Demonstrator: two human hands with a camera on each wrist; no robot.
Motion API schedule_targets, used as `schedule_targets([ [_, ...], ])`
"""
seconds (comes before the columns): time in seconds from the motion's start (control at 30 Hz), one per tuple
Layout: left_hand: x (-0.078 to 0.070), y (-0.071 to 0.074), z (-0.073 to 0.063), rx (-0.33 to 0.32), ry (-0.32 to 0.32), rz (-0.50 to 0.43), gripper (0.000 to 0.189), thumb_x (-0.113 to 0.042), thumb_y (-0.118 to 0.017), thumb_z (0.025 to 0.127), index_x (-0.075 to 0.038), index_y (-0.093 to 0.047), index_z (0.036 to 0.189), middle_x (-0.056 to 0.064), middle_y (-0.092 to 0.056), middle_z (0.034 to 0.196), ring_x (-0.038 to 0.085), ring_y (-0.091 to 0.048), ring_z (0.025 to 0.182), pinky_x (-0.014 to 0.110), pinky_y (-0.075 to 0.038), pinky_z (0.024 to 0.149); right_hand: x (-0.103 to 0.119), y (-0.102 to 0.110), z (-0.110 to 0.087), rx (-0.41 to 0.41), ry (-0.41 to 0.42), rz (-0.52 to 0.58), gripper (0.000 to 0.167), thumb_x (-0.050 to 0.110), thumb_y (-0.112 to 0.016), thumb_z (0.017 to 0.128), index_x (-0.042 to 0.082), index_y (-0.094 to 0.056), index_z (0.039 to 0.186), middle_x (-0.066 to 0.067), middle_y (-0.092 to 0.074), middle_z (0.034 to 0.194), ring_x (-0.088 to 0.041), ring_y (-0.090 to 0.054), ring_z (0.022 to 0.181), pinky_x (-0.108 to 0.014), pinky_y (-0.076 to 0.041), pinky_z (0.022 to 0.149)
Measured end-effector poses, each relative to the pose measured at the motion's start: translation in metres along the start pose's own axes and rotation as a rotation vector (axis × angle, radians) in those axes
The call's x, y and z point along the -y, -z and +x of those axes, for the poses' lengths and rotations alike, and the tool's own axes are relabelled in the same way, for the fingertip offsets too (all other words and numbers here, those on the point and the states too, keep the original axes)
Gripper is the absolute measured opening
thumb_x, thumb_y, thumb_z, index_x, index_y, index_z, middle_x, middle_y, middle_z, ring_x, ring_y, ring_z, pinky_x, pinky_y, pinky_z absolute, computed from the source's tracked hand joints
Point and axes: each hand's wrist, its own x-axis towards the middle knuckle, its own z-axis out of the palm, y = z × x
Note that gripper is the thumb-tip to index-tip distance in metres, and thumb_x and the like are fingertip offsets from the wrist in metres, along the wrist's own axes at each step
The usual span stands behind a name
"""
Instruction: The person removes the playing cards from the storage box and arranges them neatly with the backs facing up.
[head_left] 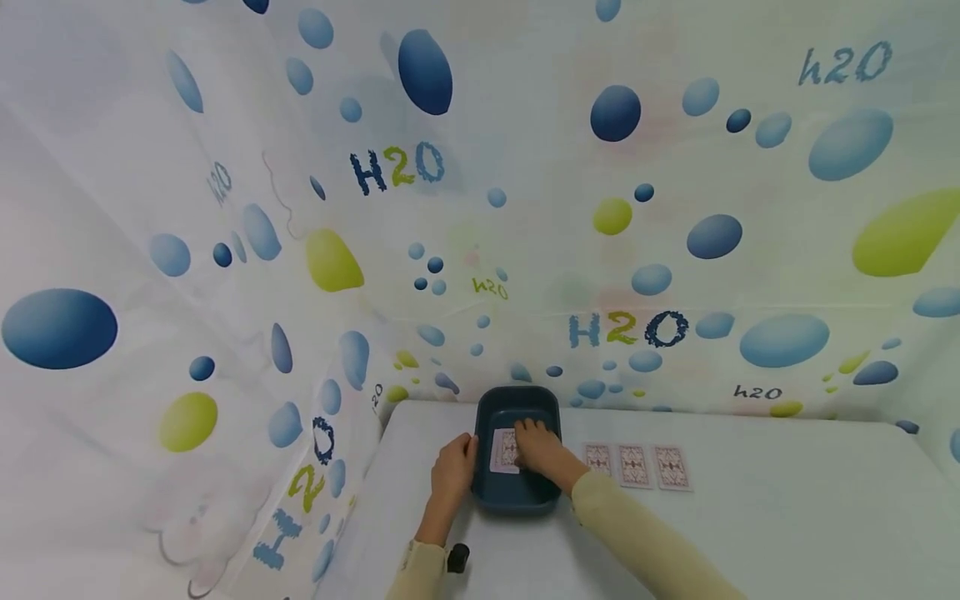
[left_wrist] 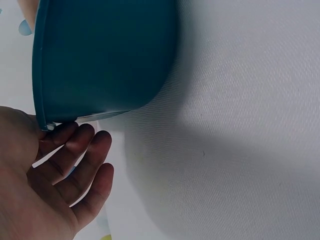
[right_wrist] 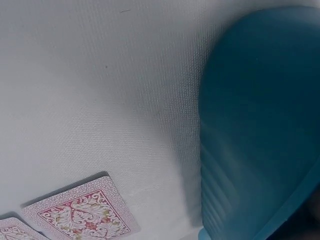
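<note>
A dark teal plastic bin point(head_left: 517, 505) stands on the table. My left hand point(head_left: 452, 468) holds its left rim. In the left wrist view, the curled fingers point(left_wrist: 95, 150) lie by the bin's outer wall, with the thumb hidden. My right hand point(head_left: 538, 446) reaches inside the bin, its bent fingers on a playing card point(head_left: 505, 451) with a red patterned back; the fingertips are partly hidden. Right of the bin, three playing cards lie in a row, the farthest card point(head_left: 672, 467) at the right end. The right wrist view shows one card point(right_wrist: 85, 215) near the bin's wall.
A white cloth covers the table point(head_left: 795, 500). Behind and to the left hangs a white curtain point(head_left: 525, 250) with blue and green drops and H2O lettering. A small black object point(head_left: 457, 557) sits by the left sleeve.
</note>
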Motion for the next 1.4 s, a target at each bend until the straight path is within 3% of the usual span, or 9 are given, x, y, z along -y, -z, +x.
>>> schedule_targets([
  [0.17, -0.002, 0.0, 0.002, 0.019, 0.008, 0.005, 0.029, -0.027, -0.053, 0.104, -0.012, -0.055, 0.079, 0.001, -0.048, 0.067, 0.015, -0.045, 0.06, 0.03, -0.034, 0.053, 0.001, 0.007, 0.0, -0.018, -0.021, 0.057, 0.066, 0.023, -0.083, 0.084, -0.001, -0.048, 0.135, -0.025, -0.048, 0.134, -0.039, -0.053, 0.117, -0.05, -0.051, 0.096],
  [0.27, -0.001, 0.0, 0.002, 0.035, 0.019, 0.004, 0.029, -0.027, -0.052, 0.105, -0.012, -0.056, 0.081, 0.002, -0.049, 0.069, 0.016, -0.046, 0.061, 0.03, -0.035, 0.054, 0.002, 0.007, -0.003, -0.07, -0.038, 0.117, 0.062, 0.013, -0.08, 0.085, 0.0, -0.045, 0.134, -0.027, -0.045, 0.135, -0.04, -0.052, 0.116, -0.05, -0.052, 0.093],
  [0.33, 0.0, 0.0, 0.002, 0.037, 0.029, 0.003, 0.029, -0.028, -0.052, 0.105, -0.012, -0.057, 0.082, 0.002, -0.05, 0.069, 0.016, -0.047, 0.061, 0.03, -0.036, 0.054, 0.002, 0.005, -0.003, -0.121, -0.04, 0.182, 0.052, 0.006, -0.074, 0.088, 0.002, -0.044, 0.131, -0.026, -0.051, 0.127, -0.038, -0.058, 0.108, -0.047, -0.054, 0.087],
  [0.43, 0.001, 0.0, 0.001, 0.035, 0.035, 0.001, 0.029, -0.029, -0.052, 0.105, -0.013, -0.056, 0.081, 0.001, -0.05, 0.069, 0.016, -0.047, 0.062, 0.03, -0.035, 0.055, 0.0, 0.004, -0.001, -0.167, -0.044, 0.344, 0.033, -0.002, -0.061, 0.094, 0.001, -0.046, 0.124, -0.02, -0.061, 0.104, -0.03, -0.063, 0.083, -0.04, -0.053, 0.068],
  [0.53, 0.001, -0.001, 0.0, 0.033, 0.035, 0.001, 0.03, -0.029, -0.051, 0.105, -0.014, -0.055, 0.08, 0.001, -0.049, 0.068, 0.015, -0.046, 0.061, 0.03, -0.035, 0.054, -0.003, 0.01, -0.003, -0.149, -0.046, 0.53, 0.024, -0.004, -0.056, 0.095, 0.002, -0.05, 0.117, -0.014, -0.062, 0.088, -0.021, -0.058, 0.068, -0.034, -0.049, 0.059],
  [0.77, 0.0, 0.0, -0.001, 0.015, 0.024, -0.008, 0.029, -0.027, -0.053, 0.105, -0.012, -0.056, 0.081, 0.002, -0.048, 0.068, 0.016, -0.046, 0.06, 0.03, -0.034, 0.054, -0.013, 0.033, -0.018, -0.045, -0.02, 0.854, 0.023, 0.002, -0.061, 0.095, 0.002, -0.058, 0.118, -0.011, -0.063, 0.089, -0.02, -0.062, 0.073, -0.035, -0.058, 0.067],
  [1.0, 0.0, 0.001, -0.001, 0.028, 0.018, -0.021, 0.028, -0.028, -0.052, 0.105, -0.011, -0.056, 0.083, 0.002, -0.049, 0.07, 0.016, -0.046, 0.062, 0.03, -0.034, 0.054, -0.033, 0.042, -0.037, 0.002, -0.072, 0.941, 0.026, 0.007, -0.062, 0.096, 0.003, -0.06, 0.121, -0.009, -0.068, 0.091, -0.016, -0.065, 0.076, -0.034, -0.059, 0.07],
  [1.4, 0.002, 0.0, 0.0, 0.042, 0.03, -0.023, 0.028, -0.029, -0.05, 0.106, -0.012, -0.057, 0.084, 0.002, -0.05, 0.072, 0.016, -0.047, 0.063, 0.031, -0.034, 0.055, -0.079, 0.051, -0.062, -0.031, -0.128, 0.953, 0.028, 0.01, -0.062, 0.097, 0.005, -0.06, 0.125, -0.011, -0.069, 0.097, -0.019, -0.065, 0.079, -0.042, -0.059, 0.075],
])
